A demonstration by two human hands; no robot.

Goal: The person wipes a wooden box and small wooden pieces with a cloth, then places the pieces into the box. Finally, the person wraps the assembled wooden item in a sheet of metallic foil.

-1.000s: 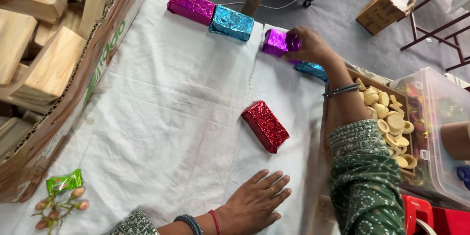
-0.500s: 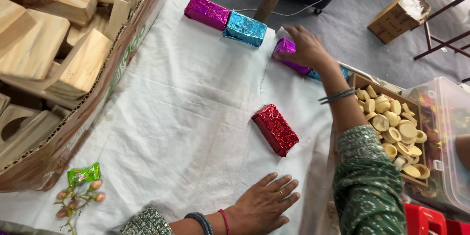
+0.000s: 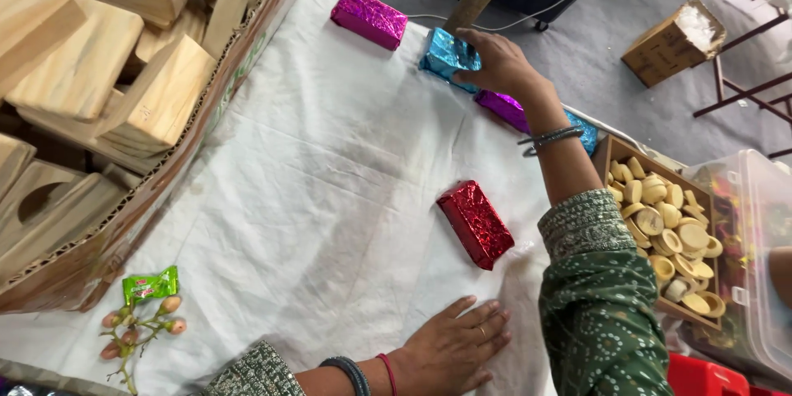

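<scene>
**Right hand on the blue foil block, left hand flat on the cloth**

Near the top centre of the frame, the right hand (image 3: 499,62) rested over a blue foil-wrapped block (image 3: 448,53), its fingers curled down on the block's right end; whether they truly gripped it could not be told. Just left of that block lay a magenta foil-wrapped block (image 3: 369,17), apart from it. Below the right wrist, a purple foil-wrapped block (image 3: 502,107) showed partly under the forearm, and a second blue block (image 3: 586,134) peeked out beside the bangles.

At the bottom centre, the left hand (image 3: 452,347) lay palm down on the white cloth (image 3: 313,198), fingers spread and holding nothing. A red foil-wrapped block (image 3: 475,223) lay alone on the cloth at mid-frame, above that hand and well apart from it.

The left side of the frame held a cardboard box (image 3: 165,190) of wooden blocks (image 3: 157,99). At lower left lay a green wrapped sweet (image 3: 150,285) beside a sprig of pink buds (image 3: 136,332). At the right stood a wooden tray (image 3: 615,153) of pale round pieces (image 3: 668,239).
</scene>
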